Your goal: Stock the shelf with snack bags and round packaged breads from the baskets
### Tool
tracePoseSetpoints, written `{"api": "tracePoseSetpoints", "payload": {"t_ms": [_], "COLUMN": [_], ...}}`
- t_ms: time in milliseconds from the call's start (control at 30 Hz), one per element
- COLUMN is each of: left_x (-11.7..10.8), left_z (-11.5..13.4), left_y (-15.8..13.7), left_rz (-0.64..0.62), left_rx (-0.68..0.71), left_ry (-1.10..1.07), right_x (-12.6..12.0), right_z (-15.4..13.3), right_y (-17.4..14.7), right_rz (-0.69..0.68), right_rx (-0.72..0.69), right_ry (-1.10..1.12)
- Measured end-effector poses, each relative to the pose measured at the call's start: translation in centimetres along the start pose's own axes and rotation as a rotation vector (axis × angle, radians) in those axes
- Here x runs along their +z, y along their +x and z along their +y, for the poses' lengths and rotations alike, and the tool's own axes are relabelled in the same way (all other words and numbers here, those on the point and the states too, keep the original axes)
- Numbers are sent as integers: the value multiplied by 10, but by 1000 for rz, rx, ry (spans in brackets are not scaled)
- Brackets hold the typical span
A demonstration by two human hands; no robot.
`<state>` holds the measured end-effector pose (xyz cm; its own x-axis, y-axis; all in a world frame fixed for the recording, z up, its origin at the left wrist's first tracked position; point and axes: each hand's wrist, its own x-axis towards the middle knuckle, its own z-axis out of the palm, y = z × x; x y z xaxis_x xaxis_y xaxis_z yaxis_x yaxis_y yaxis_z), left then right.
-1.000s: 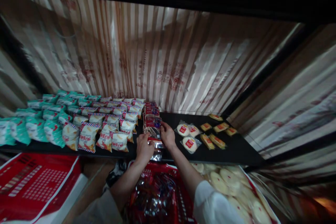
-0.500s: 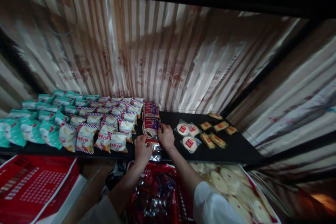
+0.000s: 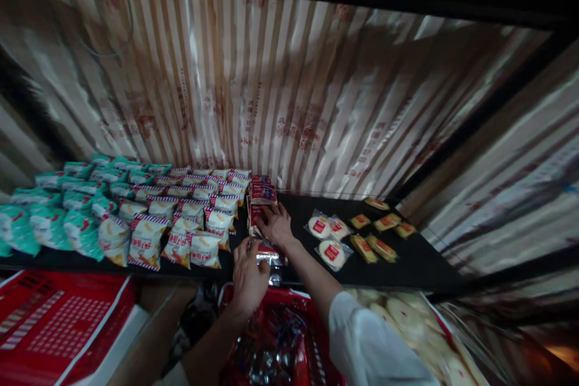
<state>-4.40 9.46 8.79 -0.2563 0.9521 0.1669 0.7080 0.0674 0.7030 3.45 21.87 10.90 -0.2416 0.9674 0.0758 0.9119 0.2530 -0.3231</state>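
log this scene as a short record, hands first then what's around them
left hand: beside a silvery packet; contact unclear
right hand: fingers spread on red snack packets
surface: black shelf
shelf, left: teal snack bags, then white snack bags with striped edges
shelf, right: clear-wrapped round crackers, yellow-wrapped snacks
below shelf: red crate holding shiny packets
backdrop: striped sheeting

From afar I see a loose, pale right sleeve [image 3: 373, 341], short, creased, a pale left sleeve edge [image 3: 175, 377], bare forearms [image 3: 314, 274], bare left hand [image 3: 249, 280], bare right hand [image 3: 275, 226]
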Motion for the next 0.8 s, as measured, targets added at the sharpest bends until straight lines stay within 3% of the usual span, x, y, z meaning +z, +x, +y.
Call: {"api": "tracePoseSetpoints", "payload": {"t_ms": [300,500,800], "left_x": [8,11,7], "left_z": [-12,-16,-18], "left_y": [-6,-5,-5], "left_rz": [109,124,63], "left_rx": [166,168,163], "left_ry": [59,45,6], "right_x": [5,13,10], "right_z": [0,2,7], "right_y": [12,13,8], "right_rz": [-139,-146,136], "right_rx": [54,73,50], "right_ry": [-24,5,87]}}
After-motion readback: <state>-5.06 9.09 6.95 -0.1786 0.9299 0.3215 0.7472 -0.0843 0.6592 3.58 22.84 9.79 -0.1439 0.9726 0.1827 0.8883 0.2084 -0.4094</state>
